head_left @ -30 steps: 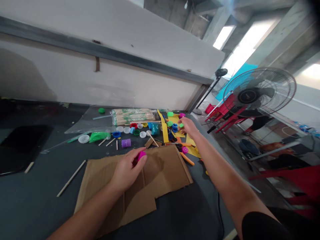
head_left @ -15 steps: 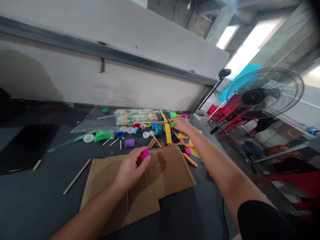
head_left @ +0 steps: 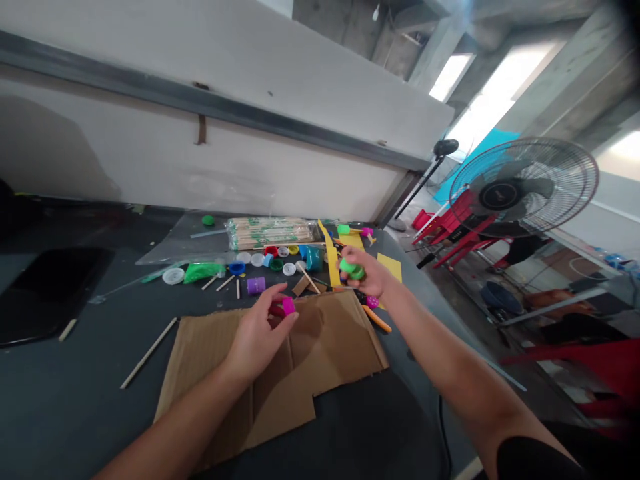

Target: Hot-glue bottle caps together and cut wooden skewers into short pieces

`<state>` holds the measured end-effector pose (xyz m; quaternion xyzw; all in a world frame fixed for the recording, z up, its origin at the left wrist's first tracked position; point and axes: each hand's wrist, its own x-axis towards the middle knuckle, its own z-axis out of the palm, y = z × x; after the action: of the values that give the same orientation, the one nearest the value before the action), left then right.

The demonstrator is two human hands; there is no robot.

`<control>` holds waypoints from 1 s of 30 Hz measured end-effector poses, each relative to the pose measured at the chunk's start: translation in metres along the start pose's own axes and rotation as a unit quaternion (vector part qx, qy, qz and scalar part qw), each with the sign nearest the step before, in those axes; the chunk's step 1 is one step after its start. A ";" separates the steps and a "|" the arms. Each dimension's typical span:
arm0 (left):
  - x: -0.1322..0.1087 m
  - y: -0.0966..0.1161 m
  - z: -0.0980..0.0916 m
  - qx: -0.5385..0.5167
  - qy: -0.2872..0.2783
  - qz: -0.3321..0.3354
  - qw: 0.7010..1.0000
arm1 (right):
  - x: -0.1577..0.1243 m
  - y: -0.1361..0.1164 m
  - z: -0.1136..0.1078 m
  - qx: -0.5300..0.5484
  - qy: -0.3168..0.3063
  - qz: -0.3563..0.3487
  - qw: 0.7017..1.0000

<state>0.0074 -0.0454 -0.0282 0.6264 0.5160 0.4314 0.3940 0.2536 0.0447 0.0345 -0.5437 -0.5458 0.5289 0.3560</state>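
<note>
My left hand [head_left: 257, 333] hovers over a sheet of brown cardboard [head_left: 300, 373] and pinches a magenta bottle cap [head_left: 287, 306] between thumb and fingers. My right hand [head_left: 365, 273] is raised just beyond the cardboard's far right corner, its fingers closed on a green bottle cap [head_left: 351, 268]. Behind both hands lies a scatter of coloured bottle caps [head_left: 273, 259], among them a purple cap [head_left: 255, 285] and a blue one [head_left: 237, 268].
A clear pack of wooden sticks [head_left: 270, 232] lies at the back of the dark table [head_left: 60, 407]. Loose sticks [head_left: 147, 353], yellow paper strips [head_left: 331, 257], an orange-handled tool [head_left: 376, 319] and a green bag [head_left: 203, 271] lie around. A standing fan [head_left: 523, 183] and red chairs [head_left: 457, 230] are off to the right.
My right hand has drawn back from the far pile of caps toward the cardboard, now carrying a green cap. My left hand has stayed over the cardboard with the magenta cap.
</note>
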 end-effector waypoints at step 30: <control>-0.005 0.002 -0.003 0.040 -0.059 0.022 0.997 | -0.007 -0.005 0.088 0.184 -0.062 0.107 0.975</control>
<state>0.0042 -0.0508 -0.0263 0.6772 0.4946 0.3812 0.3891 0.1693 0.0218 0.0241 -0.4904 -0.3982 0.6882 0.3569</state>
